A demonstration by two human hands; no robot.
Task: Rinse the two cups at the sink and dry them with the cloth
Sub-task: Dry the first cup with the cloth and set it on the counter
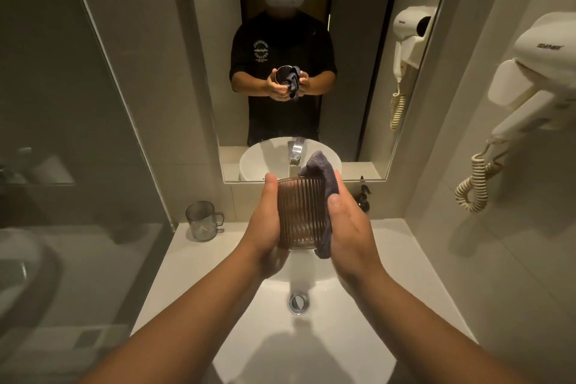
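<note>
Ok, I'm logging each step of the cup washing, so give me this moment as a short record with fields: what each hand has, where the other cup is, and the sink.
left hand: left hand grips the ribbed brown cup over the sink
right hand: right hand presses the dark cloth against the cup's side
other cup: clear handled cup upright on the counter, left of the basin
sink: white basin, drain visible
tap: mostly hidden by the cup

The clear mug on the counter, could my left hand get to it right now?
Probably not right away. The clear mug stands in the open on the counter, nothing blocking it, but the left hand is gripping the ribbed brown cup while the right hand presses the cloth against it.
</note>
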